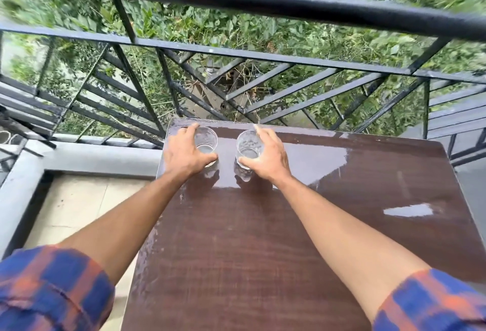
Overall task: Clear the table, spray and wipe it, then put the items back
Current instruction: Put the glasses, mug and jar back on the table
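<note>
A dark brown glossy table (pixel 263 238) fills the lower middle of the view, its surface shiny with wet patches. Two clear drinking glasses stand upright near its far left edge. My left hand (pixel 184 153) wraps around the left glass (pixel 207 140), thumb in front and fingers behind. My right hand (pixel 268 155) grips the right glass (pixel 247 144) the same way from its right side. Both glasses rest on the tabletop, a hand's width apart. Rolled plaid sleeves show at the bottom corners.
A black metal balcony railing (pixel 236 54) runs just beyond the table's far edge, with green foliage below it. A grey concrete ledge (pixel 79 157) and pale tiled floor (pixel 79 212) lie left of the table.
</note>
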Demonstrator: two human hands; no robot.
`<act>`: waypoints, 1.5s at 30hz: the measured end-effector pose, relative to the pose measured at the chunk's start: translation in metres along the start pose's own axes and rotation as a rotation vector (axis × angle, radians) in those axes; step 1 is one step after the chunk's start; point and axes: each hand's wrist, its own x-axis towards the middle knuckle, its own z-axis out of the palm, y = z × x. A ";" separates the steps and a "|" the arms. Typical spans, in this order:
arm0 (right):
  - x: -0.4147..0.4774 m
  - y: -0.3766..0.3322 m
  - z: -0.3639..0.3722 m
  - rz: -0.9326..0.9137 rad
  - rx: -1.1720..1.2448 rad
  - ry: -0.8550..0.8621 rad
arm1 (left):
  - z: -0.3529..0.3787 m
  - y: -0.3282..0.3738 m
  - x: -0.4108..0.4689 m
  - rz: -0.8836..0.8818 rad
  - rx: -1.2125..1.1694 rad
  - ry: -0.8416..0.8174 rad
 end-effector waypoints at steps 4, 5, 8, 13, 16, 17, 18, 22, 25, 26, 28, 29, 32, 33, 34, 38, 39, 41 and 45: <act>-0.001 -0.001 0.004 0.020 0.015 0.001 | 0.000 0.002 -0.001 -0.012 -0.002 -0.015; -0.002 0.000 0.004 0.022 0.022 0.001 | 0.001 0.003 -0.002 -0.011 0.002 -0.015; -0.004 0.001 0.005 0.046 0.049 -0.019 | 0.001 0.006 -0.004 -0.022 0.016 -0.023; -0.015 0.008 0.002 0.133 0.152 -0.046 | 0.002 0.005 -0.021 -0.059 -0.024 0.032; -0.026 0.015 -0.005 0.165 0.192 -0.054 | 0.004 -0.001 -0.041 -0.055 -0.099 0.088; -0.031 0.019 -0.008 0.165 0.191 -0.058 | 0.005 -0.002 -0.050 -0.062 -0.115 0.105; -0.037 0.022 -0.011 0.166 0.183 -0.064 | 0.006 -0.004 -0.060 -0.074 -0.128 0.122; -0.070 0.041 -0.017 0.220 0.203 -0.109 | 0.015 -0.017 -0.104 -0.153 -0.189 0.127; -0.103 0.060 -0.009 0.320 0.333 -0.182 | 0.023 -0.025 -0.153 -0.191 -0.222 0.125; -0.117 0.062 -0.007 0.330 0.325 -0.215 | 0.025 -0.028 -0.172 -0.203 -0.237 0.144; -0.147 0.065 -0.001 0.305 0.325 -0.266 | 0.034 -0.037 -0.217 -0.251 -0.275 0.143; -0.161 0.062 0.002 0.284 0.341 -0.287 | 0.038 -0.044 -0.238 -0.277 -0.281 0.146; -0.200 0.050 0.020 0.249 0.336 -0.392 | 0.040 -0.066 -0.300 -0.429 -0.261 0.183; -0.213 0.045 0.027 0.220 0.330 -0.429 | 0.040 -0.080 -0.324 -0.514 -0.260 0.217; -0.227 0.035 0.035 0.185 0.315 -0.475 | 0.036 -0.091 -0.350 -0.594 -0.252 0.256; -0.277 -0.005 0.072 0.018 0.232 -0.693 | 0.022 -0.137 -0.452 -0.817 -0.378 0.383; -0.288 -0.016 0.083 -0.048 0.194 -0.752 | 0.020 -0.154 -0.477 -0.916 -0.409 0.394; -0.307 -0.036 0.102 -0.210 0.094 -0.858 | 0.028 -0.194 -0.526 -1.093 -0.456 0.383; -0.332 -0.082 0.144 -0.580 -0.132 -0.975 | 0.048 -0.248 -0.592 -1.271 -0.470 0.382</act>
